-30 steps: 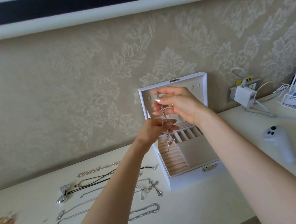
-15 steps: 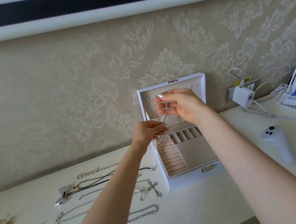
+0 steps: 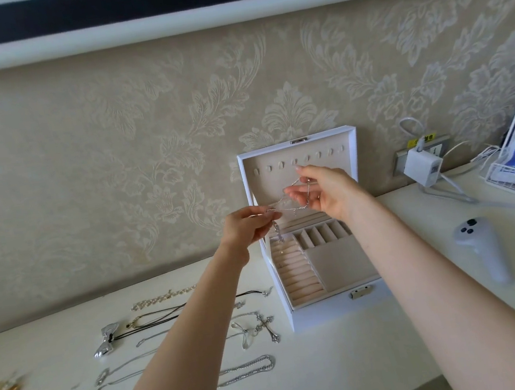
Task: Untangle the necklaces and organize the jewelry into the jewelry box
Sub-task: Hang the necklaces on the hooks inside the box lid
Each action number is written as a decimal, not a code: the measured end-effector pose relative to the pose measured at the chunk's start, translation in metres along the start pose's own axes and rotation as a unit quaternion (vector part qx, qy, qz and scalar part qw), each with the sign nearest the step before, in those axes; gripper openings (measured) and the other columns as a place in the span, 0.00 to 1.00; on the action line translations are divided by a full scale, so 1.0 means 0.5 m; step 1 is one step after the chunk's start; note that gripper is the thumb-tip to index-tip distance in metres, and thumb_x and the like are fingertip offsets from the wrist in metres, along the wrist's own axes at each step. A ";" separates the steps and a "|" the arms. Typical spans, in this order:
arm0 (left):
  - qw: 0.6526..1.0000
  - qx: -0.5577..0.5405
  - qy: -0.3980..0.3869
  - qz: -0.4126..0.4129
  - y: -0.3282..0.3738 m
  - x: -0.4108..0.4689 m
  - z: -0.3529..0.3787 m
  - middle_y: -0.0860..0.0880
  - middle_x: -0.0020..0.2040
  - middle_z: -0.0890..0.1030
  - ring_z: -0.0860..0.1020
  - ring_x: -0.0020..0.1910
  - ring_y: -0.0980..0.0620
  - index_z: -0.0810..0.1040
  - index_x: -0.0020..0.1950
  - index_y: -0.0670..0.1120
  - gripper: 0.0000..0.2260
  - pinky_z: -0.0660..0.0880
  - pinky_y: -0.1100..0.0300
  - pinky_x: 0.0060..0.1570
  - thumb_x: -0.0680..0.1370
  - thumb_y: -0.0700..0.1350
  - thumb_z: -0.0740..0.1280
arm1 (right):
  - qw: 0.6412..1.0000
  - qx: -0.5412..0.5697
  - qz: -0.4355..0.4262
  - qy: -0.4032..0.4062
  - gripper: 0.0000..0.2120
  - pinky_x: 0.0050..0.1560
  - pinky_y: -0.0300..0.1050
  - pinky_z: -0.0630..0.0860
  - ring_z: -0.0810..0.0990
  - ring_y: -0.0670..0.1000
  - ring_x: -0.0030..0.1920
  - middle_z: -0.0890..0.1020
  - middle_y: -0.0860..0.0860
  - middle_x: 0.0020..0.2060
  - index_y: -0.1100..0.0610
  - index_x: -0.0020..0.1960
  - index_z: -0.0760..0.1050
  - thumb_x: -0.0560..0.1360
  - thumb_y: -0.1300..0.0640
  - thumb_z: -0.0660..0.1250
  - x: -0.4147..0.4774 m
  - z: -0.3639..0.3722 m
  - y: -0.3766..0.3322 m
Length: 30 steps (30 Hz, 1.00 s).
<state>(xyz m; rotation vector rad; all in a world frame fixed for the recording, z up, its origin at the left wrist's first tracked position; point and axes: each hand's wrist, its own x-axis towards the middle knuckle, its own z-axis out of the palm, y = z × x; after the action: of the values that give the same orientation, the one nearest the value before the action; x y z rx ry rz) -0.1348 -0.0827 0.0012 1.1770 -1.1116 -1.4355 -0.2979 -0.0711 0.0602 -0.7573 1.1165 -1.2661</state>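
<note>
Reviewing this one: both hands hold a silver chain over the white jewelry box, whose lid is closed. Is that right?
Not quite: the lid is open. The head view shows the jewelry box with its lid raised against the wall. The left hand and right hand do hold the silver chain over it.

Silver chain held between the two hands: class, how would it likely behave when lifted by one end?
Probably floppy: the silver chain sags between the left hand and right hand. Likely light, since fingertip pinches carry it. Its dangling end may swing and snag.
</note>
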 end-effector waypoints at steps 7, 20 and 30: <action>0.993 -0.116 -0.036 0.000 0.004 -0.001 -0.004 0.50 0.37 0.84 0.79 0.31 0.58 0.78 0.45 0.40 0.07 0.77 0.68 0.35 0.78 0.32 0.62 | 0.997 0.003 0.080 0.010 0.08 0.21 0.37 0.73 0.77 0.49 0.21 0.74 0.57 0.34 0.60 0.40 0.70 0.76 0.62 0.66 0.023 -0.038 0.067; 0.997 0.040 -0.031 0.061 0.020 -0.003 0.010 0.52 0.33 0.80 0.79 0.35 0.57 0.79 0.43 0.46 0.08 0.70 0.62 0.42 0.80 0.39 0.62 | 0.993 -0.023 0.119 -0.006 0.05 0.28 0.39 0.79 0.77 0.52 0.33 0.74 0.57 0.35 0.65 0.41 0.73 0.76 0.69 0.64 0.030 -0.053 0.139; 0.987 0.118 -0.042 0.099 0.026 -0.008 0.020 0.51 0.34 0.77 0.75 0.34 0.57 0.79 0.45 0.46 0.06 0.68 0.65 0.39 0.79 0.41 0.63 | 0.990 -0.084 0.114 0.014 0.08 0.23 0.38 0.77 0.73 0.52 0.32 0.73 0.56 0.33 0.63 0.39 0.71 0.77 0.66 0.64 0.045 -0.052 0.157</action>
<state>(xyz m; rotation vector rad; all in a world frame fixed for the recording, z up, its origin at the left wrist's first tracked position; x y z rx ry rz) -0.1426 -0.0800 0.0156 1.1395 -1.4461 -1.2345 -0.2969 -0.0745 -0.0254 -0.7153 1.3059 -1.0020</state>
